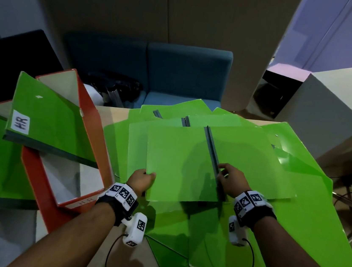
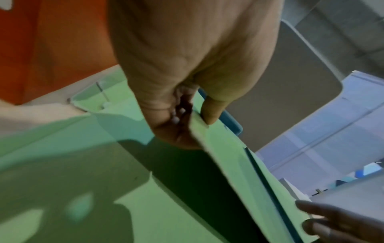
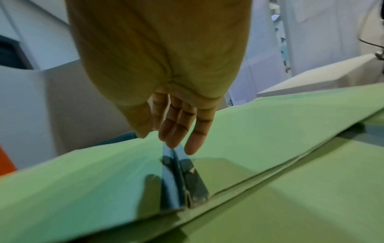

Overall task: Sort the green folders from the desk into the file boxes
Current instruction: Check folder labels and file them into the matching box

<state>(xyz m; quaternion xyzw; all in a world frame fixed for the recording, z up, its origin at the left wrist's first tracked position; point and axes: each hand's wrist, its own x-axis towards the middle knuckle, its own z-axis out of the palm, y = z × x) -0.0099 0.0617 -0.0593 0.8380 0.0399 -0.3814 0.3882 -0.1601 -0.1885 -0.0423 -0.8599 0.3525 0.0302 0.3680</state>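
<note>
Head view: the left hand (image 1: 141,179) pinches the near left corner of the top green folder (image 1: 178,162), which lies open on a spread pile of green folders (image 1: 305,227) covering the desk (image 1: 115,114). The right hand (image 1: 230,180) rests on its dark spine (image 1: 212,151), fingers loosely curved. At left, a red file box (image 1: 73,165) holds a folder labelled HR (image 1: 46,115).

Left wrist view: thumb on top and curled fingers (image 2: 176,118) beneath pinch the folder's edge, which is lifted off the sheets below.

Right wrist view: the fingers (image 3: 178,128) are straight and pressed together, tips touching the spine.
</note>
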